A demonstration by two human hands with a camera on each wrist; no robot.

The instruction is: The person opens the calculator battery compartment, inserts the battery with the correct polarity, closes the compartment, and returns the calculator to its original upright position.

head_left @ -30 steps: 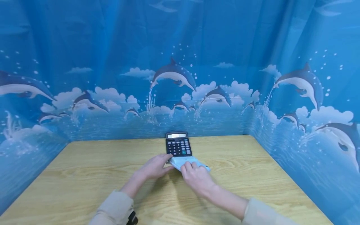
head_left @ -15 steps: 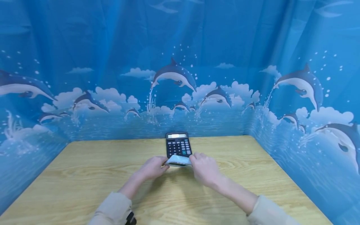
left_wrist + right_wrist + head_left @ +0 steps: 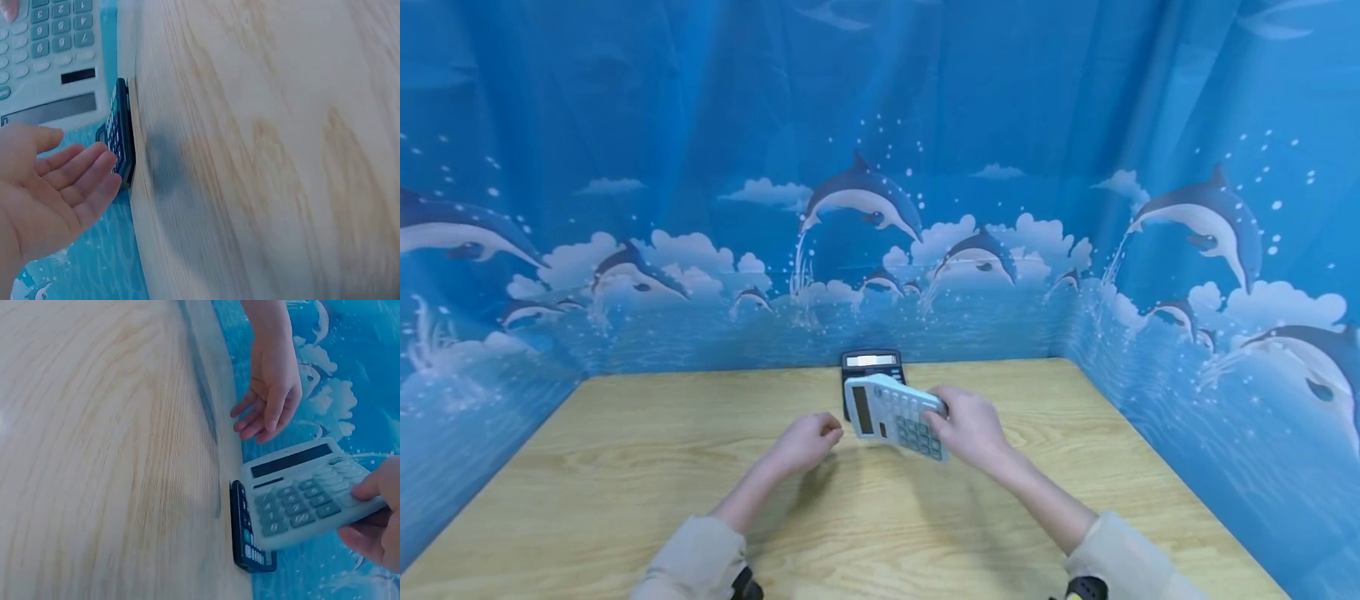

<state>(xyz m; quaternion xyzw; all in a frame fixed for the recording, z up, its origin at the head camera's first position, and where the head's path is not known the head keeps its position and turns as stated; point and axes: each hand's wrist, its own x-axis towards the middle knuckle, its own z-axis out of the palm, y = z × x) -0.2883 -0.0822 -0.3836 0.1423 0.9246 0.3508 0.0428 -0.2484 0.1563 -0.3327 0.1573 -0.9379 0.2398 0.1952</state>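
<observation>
A pale blue calculator (image 3: 895, 415) is held up off the table by my right hand (image 3: 973, 429), which pinches it by one edge between thumb and fingers. Its keys and dark display face toward me, tilted, as the right wrist view also shows. Just left of it, my left hand (image 3: 807, 440) hovers above the table with its fingers loosely bent and holding nothing; the left wrist view shows the palm (image 3: 44, 200) turned up. Behind, a black calculator (image 3: 853, 363) lies on the table, its keys mostly covered in the head view by the pale blue one.
The wood-grain table (image 3: 700, 500) reaches back to a blue curtain (image 3: 715, 125) printed with dolphins, which also runs along both sides. The black calculator lies close to the table's back edge.
The pale blue calculator has been lifted and turned so its keys now show. My left hand has let go of it and drawn slightly away. The black calculator stays put.
</observation>
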